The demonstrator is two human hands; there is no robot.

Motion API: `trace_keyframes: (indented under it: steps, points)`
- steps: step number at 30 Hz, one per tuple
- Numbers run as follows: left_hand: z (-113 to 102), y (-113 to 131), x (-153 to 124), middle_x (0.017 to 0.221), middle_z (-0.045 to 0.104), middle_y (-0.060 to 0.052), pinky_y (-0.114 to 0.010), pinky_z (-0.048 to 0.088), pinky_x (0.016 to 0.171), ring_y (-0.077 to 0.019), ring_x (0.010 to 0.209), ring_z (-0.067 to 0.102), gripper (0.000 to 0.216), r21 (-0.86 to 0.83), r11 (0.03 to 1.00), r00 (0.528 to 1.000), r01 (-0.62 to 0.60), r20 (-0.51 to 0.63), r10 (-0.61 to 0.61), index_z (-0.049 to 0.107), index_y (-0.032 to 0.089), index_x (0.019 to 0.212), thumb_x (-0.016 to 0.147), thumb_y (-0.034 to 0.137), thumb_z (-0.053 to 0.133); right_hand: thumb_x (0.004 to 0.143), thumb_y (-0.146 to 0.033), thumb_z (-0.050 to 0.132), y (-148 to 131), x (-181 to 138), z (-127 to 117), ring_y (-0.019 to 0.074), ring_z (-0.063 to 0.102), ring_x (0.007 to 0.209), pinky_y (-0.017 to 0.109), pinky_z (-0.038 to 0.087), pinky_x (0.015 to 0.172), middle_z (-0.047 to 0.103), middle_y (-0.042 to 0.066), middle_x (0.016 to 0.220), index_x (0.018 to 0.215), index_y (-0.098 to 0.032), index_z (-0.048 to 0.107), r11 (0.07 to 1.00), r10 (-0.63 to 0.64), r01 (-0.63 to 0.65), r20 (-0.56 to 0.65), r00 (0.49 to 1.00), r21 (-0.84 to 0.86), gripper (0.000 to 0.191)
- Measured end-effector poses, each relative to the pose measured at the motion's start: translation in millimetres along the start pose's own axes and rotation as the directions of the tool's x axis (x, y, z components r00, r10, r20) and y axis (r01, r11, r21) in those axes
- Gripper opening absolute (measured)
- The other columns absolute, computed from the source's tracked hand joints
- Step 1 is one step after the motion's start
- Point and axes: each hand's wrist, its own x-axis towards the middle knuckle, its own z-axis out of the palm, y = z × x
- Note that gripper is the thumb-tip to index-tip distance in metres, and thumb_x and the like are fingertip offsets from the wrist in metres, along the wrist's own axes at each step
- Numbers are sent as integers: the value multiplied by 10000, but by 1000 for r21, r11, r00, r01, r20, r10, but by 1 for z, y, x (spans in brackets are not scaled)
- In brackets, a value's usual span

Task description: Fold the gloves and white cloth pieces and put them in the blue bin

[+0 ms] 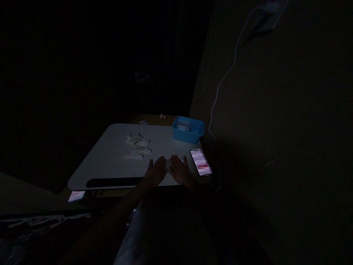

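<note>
My left hand (157, 171) and right hand (180, 170) lay flat and open on the bench (110, 158), gripping nothing. White folded pieces (137, 146) sat just beyond; probably light, limp. Pinch an edge.

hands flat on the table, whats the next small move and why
Probably reach the left hand forward to the nearest white piece: it and the right hand lie open, flat on the table, gripping nothing, and that piece lies just ahead.
</note>
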Motion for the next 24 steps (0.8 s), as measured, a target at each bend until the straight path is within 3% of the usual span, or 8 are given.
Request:
trace_keyframes:
  steps: [8, 15, 24]
  points:
    - [-5, 3, 1, 1379, 305, -163, -530, 205, 994, -244, 1274, 285, 480, 3, 1000, 1000, 13, 14, -13, 340, 100, 1307, 882, 283, 213, 901, -392, 257, 32, -9, 0, 238, 251, 1284, 528, 100, 1030, 373, 144, 1346, 1267, -88, 402, 992, 113, -116, -53, 992, -53, 497]
    - [-7, 3, 0, 1377, 314, -155, -519, 221, 992, -231, 1271, 294, 457, 11, 1000, 1000, 11, 19, -11, 368, 118, 1289, 882, 278, 235, 887, -372, 300, 32, -11, 1, 272, 234, 1285, 533, 77, 1028, 397, 182, 1322, 1245, -51, 427, 962, 253, -260, -81, 964, -80, 498]
    - [-6, 0, -1, 1313, 417, -175, -479, 282, 987, -254, 1228, 360, 468, -84, 995, 997, 54, -45, -58, 426, 86, 1247, 856, 309, 298, 823, -237, 423, 15, -26, -12, 241, 309, 1229, 433, 180, 1033, 483, 102, 1246, 1120, -154, 540, 999, 42, -41, -72, 996, 20, 330]
